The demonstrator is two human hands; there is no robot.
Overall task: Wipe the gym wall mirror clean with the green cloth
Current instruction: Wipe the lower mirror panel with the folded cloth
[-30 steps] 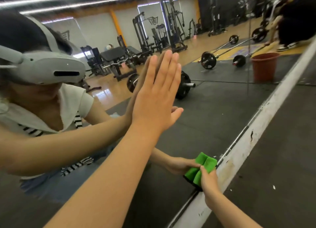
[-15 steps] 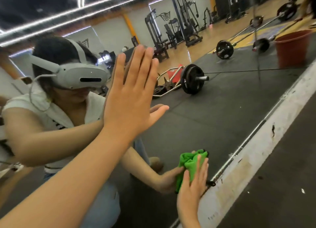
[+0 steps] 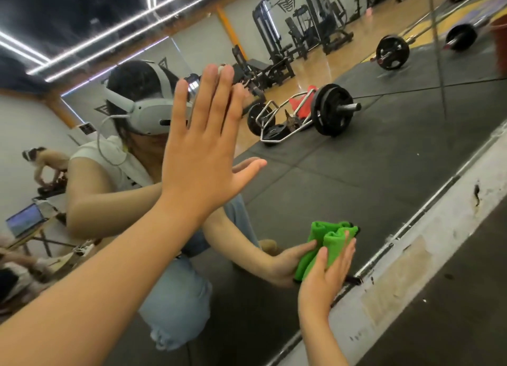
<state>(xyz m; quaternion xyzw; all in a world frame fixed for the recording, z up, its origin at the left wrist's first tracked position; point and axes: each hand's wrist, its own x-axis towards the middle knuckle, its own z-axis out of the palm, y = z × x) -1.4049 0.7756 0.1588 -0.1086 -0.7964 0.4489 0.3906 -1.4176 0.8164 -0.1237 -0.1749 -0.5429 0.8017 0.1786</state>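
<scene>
The wall mirror (image 3: 370, 179) fills most of the view and reflects the gym and me. My left hand (image 3: 203, 151) lies flat on the glass, fingers straight and pointing up. Low down, near the mirror's bottom edge, my right hand (image 3: 325, 278) presses the folded green cloth (image 3: 333, 243) against the glass with straight fingers. The cloth's reflection meets it at the glass, so cloth and reflection look like one bundle.
A white painted strip (image 3: 411, 256) with scuffs runs along the wall under the mirror. Dark rubber floor (image 3: 452, 311) lies to the lower right. Barbells, weight machines and another person show only as reflections.
My right hand has slid the cloth up the glass, away from the white strip, going from gripping it to pressing it flat. The view swung left; my left hand stays flat on the mirror.
</scene>
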